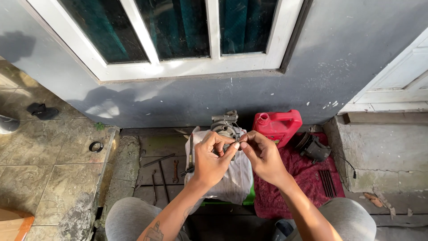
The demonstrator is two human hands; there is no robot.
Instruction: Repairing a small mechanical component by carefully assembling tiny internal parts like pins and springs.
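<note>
My left hand [213, 157] and my right hand [263, 154] meet in the middle of the view, fingertips pinched together on a very small part [237, 143] that I cannot make out. Right behind them a grey metal machine part [225, 123] rests on a white cloth [236, 183]. Both forearms rise from my knees at the bottom edge.
A red plastic jug [277, 125] stands against the grey wall. A dark metal part [313, 147] and several black rods [327, 183] lie on a red cloth [307, 178]. A spanner [175, 171] and thin rods [158, 159] lie to the left. A black ring [95, 146] sits on the tiles.
</note>
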